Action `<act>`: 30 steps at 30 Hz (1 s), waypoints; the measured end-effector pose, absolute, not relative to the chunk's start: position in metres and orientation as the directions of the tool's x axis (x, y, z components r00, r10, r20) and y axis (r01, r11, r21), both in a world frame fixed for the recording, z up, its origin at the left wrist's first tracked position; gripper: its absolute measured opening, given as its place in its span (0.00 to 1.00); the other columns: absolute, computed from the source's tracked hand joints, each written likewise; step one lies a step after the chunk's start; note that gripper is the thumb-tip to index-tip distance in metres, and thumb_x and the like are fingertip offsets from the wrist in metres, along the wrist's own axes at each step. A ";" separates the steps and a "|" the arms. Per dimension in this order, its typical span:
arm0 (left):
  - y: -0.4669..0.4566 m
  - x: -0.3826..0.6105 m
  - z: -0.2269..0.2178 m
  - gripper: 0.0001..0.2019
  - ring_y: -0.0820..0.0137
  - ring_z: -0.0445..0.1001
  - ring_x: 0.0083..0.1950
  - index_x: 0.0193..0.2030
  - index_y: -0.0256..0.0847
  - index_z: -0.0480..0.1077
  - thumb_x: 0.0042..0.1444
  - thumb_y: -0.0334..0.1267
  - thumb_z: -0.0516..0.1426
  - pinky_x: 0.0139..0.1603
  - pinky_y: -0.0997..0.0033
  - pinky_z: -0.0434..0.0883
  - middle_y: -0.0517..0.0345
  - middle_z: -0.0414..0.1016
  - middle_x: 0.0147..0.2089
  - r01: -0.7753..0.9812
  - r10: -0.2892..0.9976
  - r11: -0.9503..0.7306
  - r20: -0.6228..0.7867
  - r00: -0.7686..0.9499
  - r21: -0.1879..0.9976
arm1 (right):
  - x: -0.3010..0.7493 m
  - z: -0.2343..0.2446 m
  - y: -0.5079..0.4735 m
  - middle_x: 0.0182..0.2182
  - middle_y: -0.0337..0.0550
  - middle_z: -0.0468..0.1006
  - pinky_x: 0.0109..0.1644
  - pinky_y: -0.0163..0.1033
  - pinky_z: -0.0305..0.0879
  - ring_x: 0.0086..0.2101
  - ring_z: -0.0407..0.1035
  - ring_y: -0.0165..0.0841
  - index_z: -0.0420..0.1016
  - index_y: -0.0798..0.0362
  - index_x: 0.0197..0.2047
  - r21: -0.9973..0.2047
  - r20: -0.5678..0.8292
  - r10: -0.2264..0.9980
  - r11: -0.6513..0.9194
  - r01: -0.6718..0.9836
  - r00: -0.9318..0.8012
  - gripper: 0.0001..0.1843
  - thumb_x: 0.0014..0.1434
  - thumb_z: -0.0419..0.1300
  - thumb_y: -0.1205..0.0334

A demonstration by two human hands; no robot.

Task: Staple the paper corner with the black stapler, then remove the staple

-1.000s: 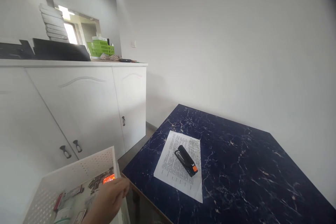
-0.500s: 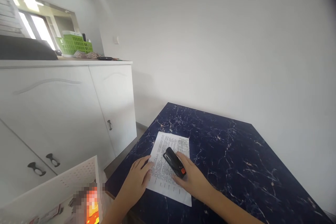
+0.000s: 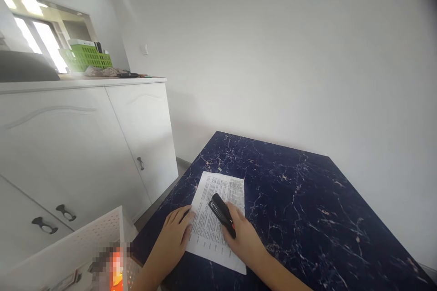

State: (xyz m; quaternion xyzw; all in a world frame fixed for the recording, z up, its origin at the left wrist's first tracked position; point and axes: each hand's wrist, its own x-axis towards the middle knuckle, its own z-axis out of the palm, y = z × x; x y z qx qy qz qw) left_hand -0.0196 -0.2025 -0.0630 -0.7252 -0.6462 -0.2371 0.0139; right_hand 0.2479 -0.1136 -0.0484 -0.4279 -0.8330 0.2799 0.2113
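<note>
- The right hand (image 3: 244, 241) had its fingers closed around the near end of the black stapler (image 3: 221, 208). The orange-marked tip sat just at the fingertips, and the far end pointed away and to the left of the grip.
- The stapler lay over the middle of the printed paper (image 3: 218, 186). Whether it rested on the sheet or was slightly raised could not be told.
- Left of the grip, the left hand (image 3: 172, 238) lay flat with its fingers loosely spread, pressing the paper's left edge onto the dark marbled table (image 3: 307, 209).
- The paper's near corner reached close to the table's front edge, just below the grip.
- Judged risks:
  - The hold sat at one end only, so the stapler could pivot or slip out if the fingers loosened.
  - With only one edge pinned, the sheet could skew or crumple under a sideways pull.
  - The left fingertips lay near the stapler and could be caught beneath it.
- Further left of the grip stood a white perforated bin (image 3: 102, 232) and white cabinets (image 3: 85, 145).
</note>
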 end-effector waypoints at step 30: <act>-0.045 0.052 0.020 0.08 0.61 0.72 0.44 0.39 0.42 0.70 0.68 0.32 0.51 0.49 0.63 0.67 0.53 0.74 0.40 0.887 0.903 -0.344 0.370 0.221 0.310 | 0.383 0.001 -0.136 0.57 0.54 0.75 0.52 0.52 0.75 0.51 0.76 0.47 0.63 0.48 0.67 -0.641 0.016 0.914 0.320 0.698 -0.405 0.32 0.64 0.63 0.47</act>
